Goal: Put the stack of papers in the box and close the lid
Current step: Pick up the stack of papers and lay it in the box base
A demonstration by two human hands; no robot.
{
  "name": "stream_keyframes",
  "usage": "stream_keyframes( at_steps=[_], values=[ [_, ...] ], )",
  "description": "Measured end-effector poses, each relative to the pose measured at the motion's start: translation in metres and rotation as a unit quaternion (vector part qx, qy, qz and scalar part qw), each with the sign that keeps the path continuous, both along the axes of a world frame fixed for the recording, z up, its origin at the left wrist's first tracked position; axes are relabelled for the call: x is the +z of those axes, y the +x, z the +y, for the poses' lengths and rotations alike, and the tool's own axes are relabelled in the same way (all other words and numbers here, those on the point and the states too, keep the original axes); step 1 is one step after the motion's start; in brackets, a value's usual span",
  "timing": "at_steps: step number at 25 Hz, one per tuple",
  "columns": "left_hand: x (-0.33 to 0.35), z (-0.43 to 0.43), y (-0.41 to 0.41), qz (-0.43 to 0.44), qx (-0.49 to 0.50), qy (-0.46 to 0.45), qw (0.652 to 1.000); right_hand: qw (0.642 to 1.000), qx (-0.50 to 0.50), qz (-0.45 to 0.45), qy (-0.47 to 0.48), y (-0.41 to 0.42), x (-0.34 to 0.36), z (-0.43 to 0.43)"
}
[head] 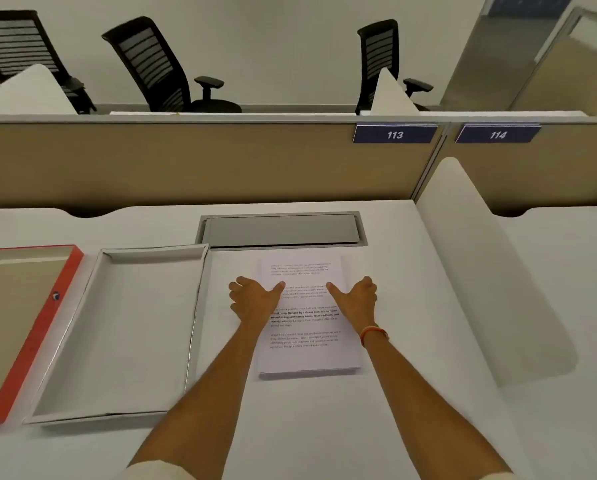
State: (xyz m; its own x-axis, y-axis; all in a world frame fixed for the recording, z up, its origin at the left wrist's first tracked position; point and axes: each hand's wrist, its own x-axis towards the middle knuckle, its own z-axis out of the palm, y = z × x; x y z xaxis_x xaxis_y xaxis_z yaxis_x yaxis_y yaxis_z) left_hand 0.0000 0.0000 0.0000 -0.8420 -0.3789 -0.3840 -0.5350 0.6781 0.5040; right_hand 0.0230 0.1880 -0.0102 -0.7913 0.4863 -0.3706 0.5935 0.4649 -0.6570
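Papers: your stack of papers (307, 313) sits flat on the desk (428, 427), just right of the box, not in it.
Box: the grey box (124, 327) is open, nothing inside.
Lid: the red lid (35, 336) lies upturned left of the box, touching it.
Left hand (253, 299): open, on the stack's left edge, thumb on top.
Right hand (356, 297): same on the right edge, fingers spread, not clenched.
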Motion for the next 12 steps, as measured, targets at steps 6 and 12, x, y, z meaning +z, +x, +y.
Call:
stream_keyframes(
  at_steps=[6,12],
  values=[
    [-0.012,0.006,0.006,-0.069,0.046,0.049,0.995,0.997,0.0,-0.061,0.037,-0.002,-0.013,-0.004],
    [-0.012,0.015,0.002,-0.078,0.058,0.061,0.993,0.996,-0.001,-0.087,0.02,-0.006,-0.018,-0.009]
  ],
)
